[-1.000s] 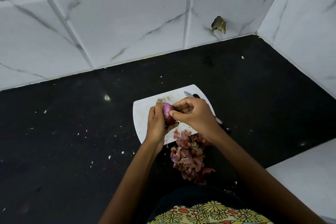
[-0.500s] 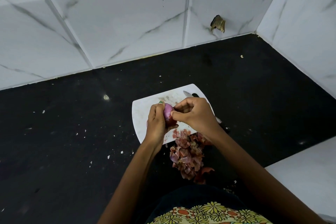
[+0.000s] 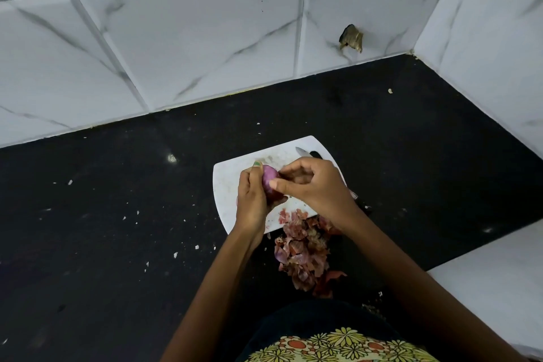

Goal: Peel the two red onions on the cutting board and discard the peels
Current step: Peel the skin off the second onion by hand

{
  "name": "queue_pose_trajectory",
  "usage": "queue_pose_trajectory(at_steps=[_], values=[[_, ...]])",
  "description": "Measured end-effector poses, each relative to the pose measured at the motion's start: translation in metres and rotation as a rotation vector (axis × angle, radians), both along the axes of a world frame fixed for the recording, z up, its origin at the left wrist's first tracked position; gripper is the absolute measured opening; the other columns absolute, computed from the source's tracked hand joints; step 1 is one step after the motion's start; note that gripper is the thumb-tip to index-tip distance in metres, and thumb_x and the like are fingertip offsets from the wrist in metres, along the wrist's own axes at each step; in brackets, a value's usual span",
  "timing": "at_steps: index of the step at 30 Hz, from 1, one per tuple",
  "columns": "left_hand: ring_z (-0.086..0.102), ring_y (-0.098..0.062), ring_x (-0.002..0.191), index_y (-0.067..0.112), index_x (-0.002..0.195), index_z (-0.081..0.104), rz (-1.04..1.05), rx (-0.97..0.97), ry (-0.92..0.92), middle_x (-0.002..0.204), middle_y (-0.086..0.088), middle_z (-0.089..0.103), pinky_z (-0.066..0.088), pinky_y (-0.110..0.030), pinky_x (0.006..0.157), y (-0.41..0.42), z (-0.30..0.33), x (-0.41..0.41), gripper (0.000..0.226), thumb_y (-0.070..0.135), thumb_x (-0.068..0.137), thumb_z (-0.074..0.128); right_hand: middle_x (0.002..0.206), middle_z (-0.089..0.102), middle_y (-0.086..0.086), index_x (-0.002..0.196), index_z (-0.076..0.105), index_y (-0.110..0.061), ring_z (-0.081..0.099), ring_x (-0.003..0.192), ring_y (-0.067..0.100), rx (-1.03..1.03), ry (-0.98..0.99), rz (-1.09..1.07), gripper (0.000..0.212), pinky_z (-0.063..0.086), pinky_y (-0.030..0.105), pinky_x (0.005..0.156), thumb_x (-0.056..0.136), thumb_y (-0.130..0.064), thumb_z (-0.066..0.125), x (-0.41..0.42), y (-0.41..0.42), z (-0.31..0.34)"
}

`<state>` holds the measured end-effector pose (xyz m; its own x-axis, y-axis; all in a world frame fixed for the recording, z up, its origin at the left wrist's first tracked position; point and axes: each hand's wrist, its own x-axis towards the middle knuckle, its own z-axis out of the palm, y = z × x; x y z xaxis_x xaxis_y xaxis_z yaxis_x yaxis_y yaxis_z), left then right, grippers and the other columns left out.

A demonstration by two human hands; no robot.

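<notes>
Item 1. Small, round, purple-red onion (image 3: 269, 176): cradled in the left hand (image 3: 251, 202), whose fingers curl round its far side and whose thumb sits beneath it. It is lifted just above the board rather than resting on it, probably so that it can be turned while skin is worked loose. Its exposed face looks smooth and glossy, so most of the dry skin seems gone.

Item 2. Right hand (image 3: 316, 185): just right of the onion, fingers bent inward, the thumb tip pressed against the onion's near side and the forefinger at its top. This reads as a pinch on a remaining bit of skin; the scrap itself is too small to see.

Item 3. White plastic cutting board with rounded corners (image 3: 227, 185): directly under both hands, catching fragments.

Item 4. Knife with steel blade and dark handle (image 3: 305, 152): lying on the board beyond the right hand and mostly hidden by it, apparently parked within reach.

Item 5. Heap of dry reddish-brown onion peels (image 3: 305, 253): below the right wrist, spilling from the board's near edge onto the black speckled desk (image 3: 117, 229), towards the person's body. It is likely gathered there for one sweep to the bin, and is not yet discarded.

Item 6. Second onion: not visible.
</notes>
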<state>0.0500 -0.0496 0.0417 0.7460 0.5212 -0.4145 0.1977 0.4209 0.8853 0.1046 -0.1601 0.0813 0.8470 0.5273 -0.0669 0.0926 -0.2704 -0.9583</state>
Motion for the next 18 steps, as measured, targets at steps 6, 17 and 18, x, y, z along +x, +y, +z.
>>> queue_pose_trajectory(at_steps=[6,17,18], values=[[0.067,-0.015,0.083,0.010,0.111,0.048,0.105,0.067,-0.040,0.098,-0.005,0.061,0.057,-0.033,0.073,-0.007,0.007,0.000,0.031,0.038,0.102,0.040,0.091,0.073,-0.001,0.099,0.072,-0.007,0.069,0.087,0.006,0.058,-0.145,-0.107,0.020,0.055,0.022,0.082,0.080,-0.011,0.075,-0.011,0.009,-0.011],[0.063,-0.016,0.091,0.012,0.115,0.048,0.144,0.021,-0.040,0.104,-0.005,0.057,0.055,-0.028,0.067,-0.011,0.008,0.000,0.030,0.038,0.101,0.042,0.087,0.064,-0.008,0.094,0.067,-0.010,0.062,0.086,0.006,-0.003,-0.288,-0.193,0.008,0.051,0.019,0.076,0.092,-0.014,0.061,-0.015,0.015,-0.025],[0.063,-0.018,0.094,0.011,0.116,0.048,0.142,0.014,-0.038,0.107,-0.006,0.056,0.055,-0.028,0.067,-0.011,0.009,0.000,0.031,0.037,0.101,0.042,0.089,0.064,-0.006,0.095,0.066,-0.010,0.061,0.086,0.008,-0.016,-0.301,-0.187,0.008,0.050,0.019,0.076,0.093,-0.013,0.059,-0.014,0.015,-0.025]])
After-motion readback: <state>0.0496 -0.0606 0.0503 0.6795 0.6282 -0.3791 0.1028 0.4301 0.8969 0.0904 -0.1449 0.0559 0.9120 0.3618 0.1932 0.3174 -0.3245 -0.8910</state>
